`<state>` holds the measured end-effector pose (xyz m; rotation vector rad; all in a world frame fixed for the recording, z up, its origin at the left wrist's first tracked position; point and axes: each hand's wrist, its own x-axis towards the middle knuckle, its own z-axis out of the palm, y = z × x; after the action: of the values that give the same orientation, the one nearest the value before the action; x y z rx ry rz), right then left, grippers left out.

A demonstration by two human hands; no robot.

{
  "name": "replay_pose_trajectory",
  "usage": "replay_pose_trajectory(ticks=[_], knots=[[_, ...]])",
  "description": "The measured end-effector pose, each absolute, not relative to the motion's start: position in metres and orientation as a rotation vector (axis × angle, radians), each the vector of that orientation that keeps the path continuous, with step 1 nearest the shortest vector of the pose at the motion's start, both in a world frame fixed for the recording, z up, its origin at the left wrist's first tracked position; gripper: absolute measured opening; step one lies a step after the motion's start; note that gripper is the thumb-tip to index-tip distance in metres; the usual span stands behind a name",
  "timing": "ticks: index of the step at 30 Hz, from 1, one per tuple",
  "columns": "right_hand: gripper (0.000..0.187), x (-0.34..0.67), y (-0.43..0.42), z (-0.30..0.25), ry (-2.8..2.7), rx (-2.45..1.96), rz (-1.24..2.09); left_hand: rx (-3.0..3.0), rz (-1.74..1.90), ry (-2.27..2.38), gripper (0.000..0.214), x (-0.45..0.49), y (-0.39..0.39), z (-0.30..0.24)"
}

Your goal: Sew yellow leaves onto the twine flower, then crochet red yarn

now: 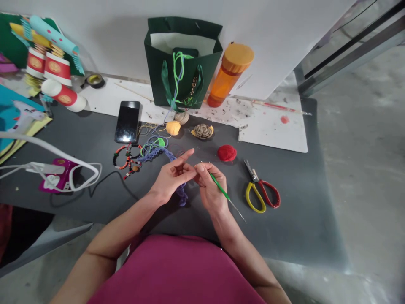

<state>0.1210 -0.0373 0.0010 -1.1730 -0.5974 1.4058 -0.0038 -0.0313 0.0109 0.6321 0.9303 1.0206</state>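
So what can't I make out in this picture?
In the head view:
Green-handled tool: far tip, too small beside the right hand.
Purple yarn strip: part hidden behind the left hand.
Dark green bag: inside bottom, hidden by its front.
White cable: where it leads, cut off by the left edge.

At 5 o'clock of the full view, the hook combines a smooth, plastic-looking grip with a thin metal shaft. At 7 o'clock, the crocheted strip shows soft, matt, bumpy yarn. The red yarn ball, at 3 o'clock, is matt and fibrous. Scissors at 4 o'clock pair metal blades with smooth handles. The paper bag, at 12 o'clock, is smooth, with satin-like ribbons. At 1 o'clock, the bottle is translucent plastic. The phone, at 10 o'clock, has a glossy screen. The table is smooth and matt.
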Motion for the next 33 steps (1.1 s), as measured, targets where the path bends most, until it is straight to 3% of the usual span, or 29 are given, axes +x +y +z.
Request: replay_pose_trajectory(ticks=[9,14,22,29,33], knots=[[0.038,0.127,-0.036,0.003,-0.668,-1.217,1.354,0.664,0.936,0.894,0.074,-0.003,-0.032,0.014],[0.029,0.129,-0.04,0.003,-0.856,-1.254,1.203,0.582,0.903,0.752,0.085,-0.01,-0.03,0.018],[0.055,0.126,-0.04,0.003,-1.222,-1.221,1.591,0.506,1.028,0.639,0.09,-0.024,-0.024,0.029],[0.045,0.141,-0.035,0.01,-1.346,-1.39,1.262,0.785,1.153,0.758,0.07,-0.043,-0.017,0.027],[0.04,0.142,-0.036,0.005,-1.365,-1.421,1.211,0.985,0.945,0.965,0.053,-0.051,-0.017,0.031]])
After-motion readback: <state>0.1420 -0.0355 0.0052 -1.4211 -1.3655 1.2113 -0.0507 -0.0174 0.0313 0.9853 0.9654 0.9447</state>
